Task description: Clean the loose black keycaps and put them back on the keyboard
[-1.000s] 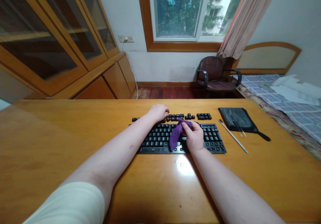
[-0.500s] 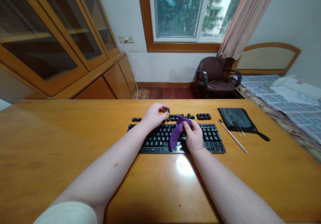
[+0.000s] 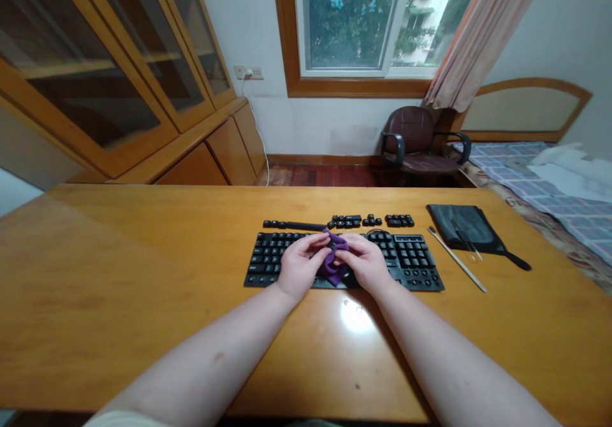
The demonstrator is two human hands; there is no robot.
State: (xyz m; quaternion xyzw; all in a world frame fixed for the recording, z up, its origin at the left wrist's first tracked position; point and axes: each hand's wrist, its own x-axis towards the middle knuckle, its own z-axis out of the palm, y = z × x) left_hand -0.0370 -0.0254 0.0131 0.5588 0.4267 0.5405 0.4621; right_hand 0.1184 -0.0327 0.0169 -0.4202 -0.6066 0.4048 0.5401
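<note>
A black keyboard (image 3: 268,258) lies on the wooden desk, with some bottom-row and right-side keys off. Above its middle, my left hand (image 3: 302,266) and my right hand (image 3: 369,262) meet, both closed on a small purple cloth (image 3: 336,269). The cloth is bunched between the thumbs and fingers. Whether a keycap sits inside its folds is hidden. Loose black keycaps (image 3: 348,221) stand in a row behind the keyboard, with a long space bar (image 3: 306,226) among them.
To the right lie a long thin brush (image 3: 458,259) and a black pouch (image 3: 463,228) with tweezers (image 3: 466,239) on it. The wooden desk (image 3: 143,287) spans the view. Past its far edge stand an office chair (image 3: 414,137), a bed (image 3: 526,166) and a glass-door cabinet (image 3: 162,121).
My left hand has come back from the keycap row with a keycap and met my right hand at the purple cloth. The keycap no longer shows. The view has shifted slightly.
</note>
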